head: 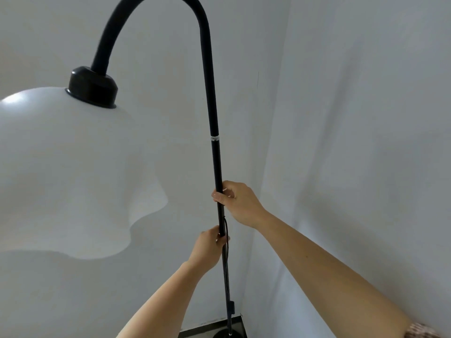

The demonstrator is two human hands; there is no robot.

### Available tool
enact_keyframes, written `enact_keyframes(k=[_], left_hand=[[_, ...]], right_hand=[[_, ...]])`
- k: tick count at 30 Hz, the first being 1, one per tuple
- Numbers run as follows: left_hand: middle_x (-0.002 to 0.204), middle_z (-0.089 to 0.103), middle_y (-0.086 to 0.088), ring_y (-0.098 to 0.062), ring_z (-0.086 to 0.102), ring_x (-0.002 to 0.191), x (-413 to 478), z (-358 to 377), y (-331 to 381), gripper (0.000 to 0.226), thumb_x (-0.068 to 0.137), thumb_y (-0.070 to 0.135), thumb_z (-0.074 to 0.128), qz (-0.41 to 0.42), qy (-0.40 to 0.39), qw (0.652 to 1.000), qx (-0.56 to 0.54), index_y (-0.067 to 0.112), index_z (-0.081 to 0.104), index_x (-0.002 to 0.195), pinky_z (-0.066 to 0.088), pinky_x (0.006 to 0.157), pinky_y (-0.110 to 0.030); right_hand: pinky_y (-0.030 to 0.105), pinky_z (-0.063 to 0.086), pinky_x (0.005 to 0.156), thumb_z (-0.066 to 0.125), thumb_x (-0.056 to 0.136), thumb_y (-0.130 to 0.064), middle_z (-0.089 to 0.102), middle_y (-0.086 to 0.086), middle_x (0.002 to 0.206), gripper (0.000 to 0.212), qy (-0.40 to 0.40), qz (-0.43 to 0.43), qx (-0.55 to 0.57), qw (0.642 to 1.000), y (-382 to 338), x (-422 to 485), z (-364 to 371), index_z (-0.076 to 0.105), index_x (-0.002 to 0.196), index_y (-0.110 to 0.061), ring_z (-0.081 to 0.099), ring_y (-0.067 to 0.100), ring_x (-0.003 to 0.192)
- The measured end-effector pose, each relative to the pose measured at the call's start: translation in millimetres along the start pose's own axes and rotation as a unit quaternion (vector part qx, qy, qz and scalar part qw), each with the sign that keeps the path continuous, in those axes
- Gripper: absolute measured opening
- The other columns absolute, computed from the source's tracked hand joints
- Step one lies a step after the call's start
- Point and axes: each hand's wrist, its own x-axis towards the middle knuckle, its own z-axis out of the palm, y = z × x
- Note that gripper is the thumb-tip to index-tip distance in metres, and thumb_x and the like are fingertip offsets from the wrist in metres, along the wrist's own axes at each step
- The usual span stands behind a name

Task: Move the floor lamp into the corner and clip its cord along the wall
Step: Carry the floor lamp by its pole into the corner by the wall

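Observation:
The floor lamp's black pole (216, 162) stands upright near the room corner, arching over at the top to a white wavy shade (73, 172) on the left. My right hand (238, 203) grips the pole at mid-height. My left hand (211, 247) grips it just below, where the black cord (227, 264) leaves the pole and hangs down along it to an inline switch (231, 307). The round black base (227, 334) rests on the dark floor at the bottom edge.
Two plain white walls meet in a corner (275, 142) just right of the pole. A strip of dark floor (195, 330) shows at the bottom. The shade fills the left side close to the camera.

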Motion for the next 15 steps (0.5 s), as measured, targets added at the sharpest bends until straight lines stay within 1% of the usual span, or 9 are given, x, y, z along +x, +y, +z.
enact_keyframes(k=[3, 5, 7, 9, 12, 13, 15], left_hand=[[0.09, 0.069, -0.011, -0.029, 0.064, 0.077, 2, -5, -3, 0.017, 0.092, 0.02, 0.053, 0.0, 0.003, 1.0, -0.003, 0.007, 0.063, 0.096, 0.047, 0.063, -0.03], [0.09, 0.07, -0.012, -0.03, 0.065, 0.081, 2, -8, -4, 0.017, 0.092, 0.019, 0.053, -0.003, -0.001, 1.0, -0.003, 0.007, 0.064, 0.097, 0.051, 0.069, -0.035], [0.091, 0.07, -0.013, -0.031, 0.065, 0.083, 2, -11, -5, 0.017, 0.092, 0.019, 0.054, -0.009, -0.006, 1.0, -0.004, 0.007, 0.064, 0.099, 0.052, 0.072, -0.037], [0.093, 0.069, -0.011, -0.029, 0.065, 0.084, 1, -12, -7, 0.018, 0.091, 0.019, 0.054, -0.018, -0.011, 1.0, -0.01, 0.008, 0.064, 0.101, 0.05, 0.072, -0.034], [0.093, 0.069, -0.006, -0.022, 0.062, 0.081, -3, -12, -9, 0.016, 0.091, 0.017, 0.054, -0.027, -0.015, 0.999, -0.03, 0.011, 0.063, 0.102, 0.046, 0.067, -0.028], [0.094, 0.069, -0.005, -0.02, 0.061, 0.08, -5, -12, -10, 0.015, 0.091, 0.016, 0.053, -0.03, -0.015, 0.999, -0.036, 0.013, 0.063, 0.102, 0.045, 0.065, -0.026], [0.094, 0.067, -0.002, -0.016, 0.059, 0.079, -9, -11, -11, 0.017, 0.092, 0.015, 0.051, -0.038, -0.013, 0.998, -0.044, 0.015, 0.063, 0.104, 0.042, 0.06, -0.021]], right_hand=[[0.031, 0.052, 0.087, 0.059, 0.092, -0.029, 0.072, 0.01, 0.1, 0.017, 0.004, 0.008, 0.008, 1.0, -1, 5, 6, 0.066, 0.098, -0.015, 0.067, 0.023, 0.098], [0.026, 0.051, 0.084, 0.061, 0.09, -0.03, 0.072, 0.008, 0.1, 0.018, 0.01, 0.009, 0.013, 1.0, -1, 7, 10, 0.069, 0.1, -0.016, 0.067, 0.021, 0.096], [0.02, 0.049, 0.081, 0.064, 0.088, -0.03, 0.073, 0.006, 0.101, 0.02, 0.018, 0.013, 0.021, 1.0, 0, 7, 13, 0.071, 0.103, -0.017, 0.067, 0.018, 0.096], [0.017, 0.048, 0.08, 0.067, 0.086, -0.029, 0.074, 0.004, 0.1, 0.023, 0.028, 0.018, 0.03, 0.999, 1, 4, 14, 0.073, 0.104, -0.016, 0.068, 0.016, 0.096], [0.022, 0.052, 0.084, 0.07, 0.084, -0.029, 0.076, 0.004, 0.097, 0.023, 0.044, 0.023, 0.042, 0.998, 3, 1, 15, 0.075, 0.101, -0.015, 0.07, 0.017, 0.094], [0.021, 0.052, 0.084, 0.07, 0.083, -0.03, 0.077, 0.004, 0.096, 0.022, 0.047, 0.024, 0.043, 0.998, 3, -1, 15, 0.075, 0.1, -0.016, 0.07, 0.016, 0.093], [0.017, 0.051, 0.08, 0.071, 0.082, -0.031, 0.076, 0.001, 0.094, 0.023, 0.047, 0.024, 0.04, 0.998, 3, -4, 14, 0.075, 0.099, -0.016, 0.07, 0.014, 0.092]])
